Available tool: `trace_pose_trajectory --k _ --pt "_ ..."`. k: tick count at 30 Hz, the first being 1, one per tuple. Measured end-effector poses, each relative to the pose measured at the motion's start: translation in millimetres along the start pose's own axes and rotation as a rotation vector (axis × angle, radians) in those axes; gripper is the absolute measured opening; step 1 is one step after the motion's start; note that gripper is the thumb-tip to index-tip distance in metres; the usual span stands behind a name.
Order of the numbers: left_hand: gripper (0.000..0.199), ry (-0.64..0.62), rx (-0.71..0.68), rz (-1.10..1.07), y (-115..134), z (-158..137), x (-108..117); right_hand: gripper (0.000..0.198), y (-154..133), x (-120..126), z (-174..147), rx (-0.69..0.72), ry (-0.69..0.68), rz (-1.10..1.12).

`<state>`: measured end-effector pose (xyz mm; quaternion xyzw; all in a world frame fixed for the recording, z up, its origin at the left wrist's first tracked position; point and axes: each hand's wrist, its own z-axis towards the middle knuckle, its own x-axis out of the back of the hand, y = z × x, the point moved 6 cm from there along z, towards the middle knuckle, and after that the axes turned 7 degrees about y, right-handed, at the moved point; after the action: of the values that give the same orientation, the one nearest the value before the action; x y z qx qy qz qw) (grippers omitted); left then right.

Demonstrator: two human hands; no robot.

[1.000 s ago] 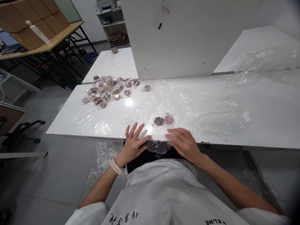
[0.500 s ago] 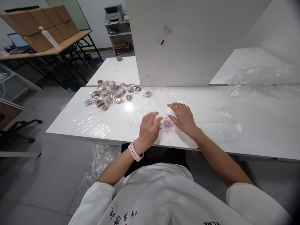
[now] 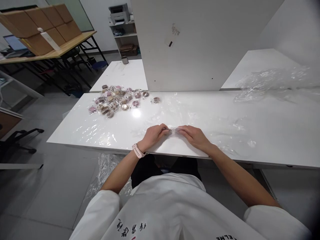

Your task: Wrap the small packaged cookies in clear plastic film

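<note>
My left hand (image 3: 155,136) and my right hand (image 3: 196,136) face each other near the front edge of the white table. Both have their fingers closed on a small roll of clear plastic film (image 3: 173,131), one at each end. Whatever lies inside the roll is mostly hidden by my fingers. More of the film (image 3: 172,111) spreads flat and wrinkled over the table beyond my hands. A single wrapped round cookie (image 3: 156,100) lies beyond the left hand, apart from a pile of wrapped cookies (image 3: 115,100) in brown, pink and cream at the left.
A tall white panel (image 3: 192,50) stands along the table's (image 3: 275,133) back edge. Crumpled plastic film (image 3: 270,83) lies at the right rear, and more film (image 3: 107,173) hangs below the front edge at left. A small cup (image 3: 125,60) stands on the table behind.
My hands, open above pinkish wrapped cookies before, have come down and closed on the film. The cookies between them no longer show clearly. The pile at left stays put.
</note>
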<state>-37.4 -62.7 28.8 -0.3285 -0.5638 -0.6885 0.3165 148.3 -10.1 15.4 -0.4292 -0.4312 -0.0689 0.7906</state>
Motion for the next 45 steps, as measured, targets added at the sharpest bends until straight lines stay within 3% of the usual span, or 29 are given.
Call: trace_pose_trajectory --k 3,6,9,12,14,19,25,27,29,32,34,36,38,39,41,45 --pt "0.026 -0.079 0.066 0.048 4 4 -6 0.039 3 5 -1 -0.187 -0.116 0.015" --pt "0.028 -0.007 0.096 0.237 7 4 -6 0.045 2 17 -3 -0.234 0.001 -0.225" --pt "0.03 0.147 -0.064 0.353 17 -7 0 0.04 -14 26 -12 -0.015 0.198 -0.4" --pt "0.036 0.123 -0.312 0.268 21 -28 -4 0.04 -23 16 -29 0.265 0.154 -0.353" --pt "0.036 0.094 -0.359 0.207 14 -36 -7 0.041 -20 9 -36 0.34 0.123 -0.32" --pt "0.025 0.099 -0.17 0.176 -5 -17 -5 0.036 -2 8 -19 0.204 0.154 -0.307" --pt "0.032 0.006 0.153 0.226 -18 36 -3 0.038 23 16 22 -0.273 -0.11 -0.253" --pt "0.025 0.068 0.183 0.277 -19 43 3 0.034 16 24 29 -0.253 -0.013 -0.393" --pt "0.018 0.245 0.163 0.293 -16 35 17 0.03 -2 28 29 -0.089 0.14 -0.515" --pt "0.019 0.569 0.239 0.075 -12 -13 43 0.035 -24 13 15 0.168 0.174 -0.48" --pt "0.026 0.64 0.429 -0.33 -17 -56 44 0.041 -27 -4 4 0.241 0.083 -0.414" --pt "0.033 0.457 0.623 -0.839 -16 -89 24 0.046 -22 -20 -3 0.238 -0.001 -0.379" --pt "0.035 0.24 0.745 -1.217 -7 -105 3 0.048 -15 -29 -7 0.207 -0.036 -0.361" --pt "0.034 0.183 0.78 -1.336 -5 -106 -2 0.049 -12 -31 -8 0.195 -0.04 -0.356" --pt "0.029 0.201 0.815 -1.438 -9 -93 -4 0.049 -9 -32 -9 0.186 -0.034 -0.35" --pt "0.023 0.335 0.774 -1.227 -23 -39 -4 0.048 -10 -31 -7 0.184 -0.022 -0.347"
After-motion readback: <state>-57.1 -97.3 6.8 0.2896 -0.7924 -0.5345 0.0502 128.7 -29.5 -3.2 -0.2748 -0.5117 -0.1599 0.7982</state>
